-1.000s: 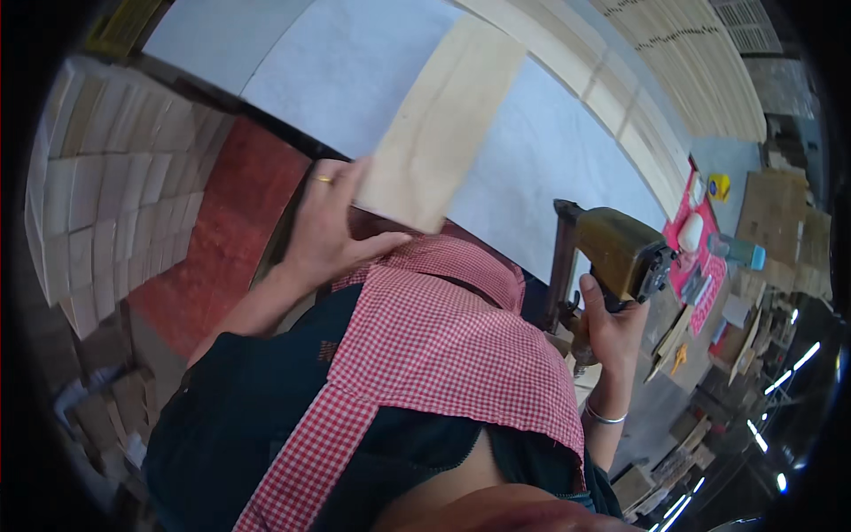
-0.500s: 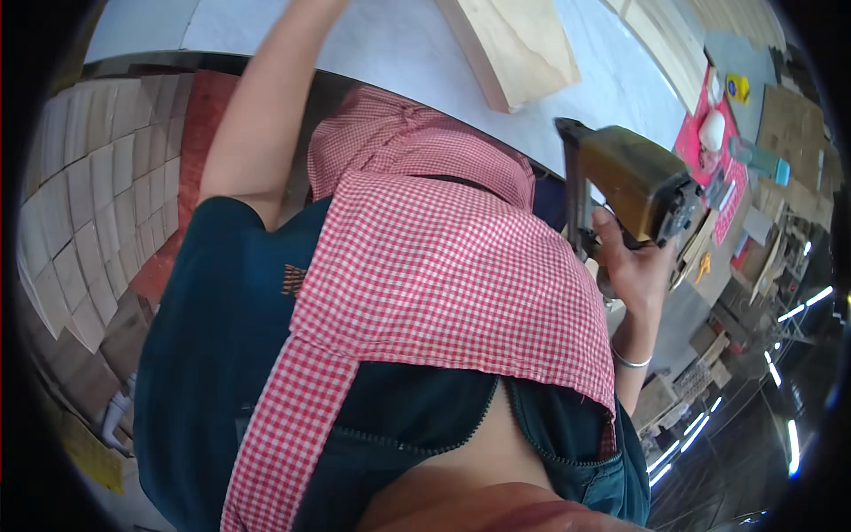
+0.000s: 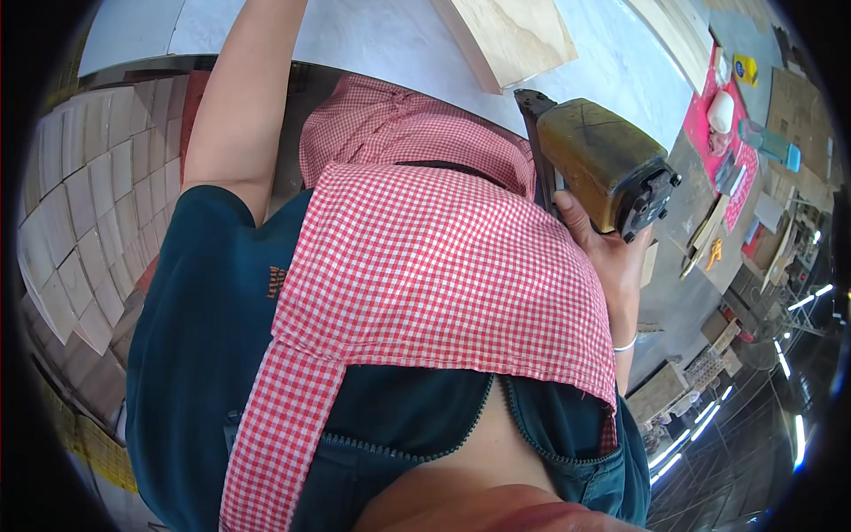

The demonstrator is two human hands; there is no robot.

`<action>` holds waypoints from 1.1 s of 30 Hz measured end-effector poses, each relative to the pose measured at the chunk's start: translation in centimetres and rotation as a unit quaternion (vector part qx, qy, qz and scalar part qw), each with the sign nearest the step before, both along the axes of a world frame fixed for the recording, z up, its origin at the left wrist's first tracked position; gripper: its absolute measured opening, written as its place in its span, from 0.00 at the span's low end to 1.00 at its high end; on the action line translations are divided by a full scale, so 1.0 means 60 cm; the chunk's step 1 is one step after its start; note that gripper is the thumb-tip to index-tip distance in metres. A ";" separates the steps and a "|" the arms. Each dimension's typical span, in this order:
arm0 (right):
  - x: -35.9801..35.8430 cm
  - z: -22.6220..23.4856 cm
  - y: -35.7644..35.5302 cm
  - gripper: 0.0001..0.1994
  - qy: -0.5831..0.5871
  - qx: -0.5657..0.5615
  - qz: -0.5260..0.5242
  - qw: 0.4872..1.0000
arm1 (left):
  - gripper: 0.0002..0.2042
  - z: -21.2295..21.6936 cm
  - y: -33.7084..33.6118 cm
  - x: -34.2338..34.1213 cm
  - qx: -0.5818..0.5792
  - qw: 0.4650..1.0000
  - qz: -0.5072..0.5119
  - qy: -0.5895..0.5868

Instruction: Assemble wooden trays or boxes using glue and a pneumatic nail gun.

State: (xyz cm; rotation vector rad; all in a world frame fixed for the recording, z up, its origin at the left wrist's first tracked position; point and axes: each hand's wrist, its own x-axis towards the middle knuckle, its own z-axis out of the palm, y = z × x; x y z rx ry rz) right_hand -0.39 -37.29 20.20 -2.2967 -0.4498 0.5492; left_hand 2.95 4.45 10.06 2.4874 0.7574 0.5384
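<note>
One tabletop (image 3: 372,35), white, top of frame; one wood panel (image 3: 514,35) on it, upper centre, no fastening visible yet. One nail gun (image 3: 603,168), centre right, off the panel, gripped by right hand (image 3: 612,257). Left hand out of frame; arm reaches up.

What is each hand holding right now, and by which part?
The right hand holds the olive nail gun by its handle, under the body. The left hand is out of frame past the top edge; only the raised left arm shows.
</note>
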 end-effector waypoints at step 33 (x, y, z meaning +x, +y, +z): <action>0.052 0.012 -0.017 0.28 0.044 0.033 -0.003 0.998 | 0.25 -0.042 -0.084 -0.016 0.080 0.984 0.147 -0.056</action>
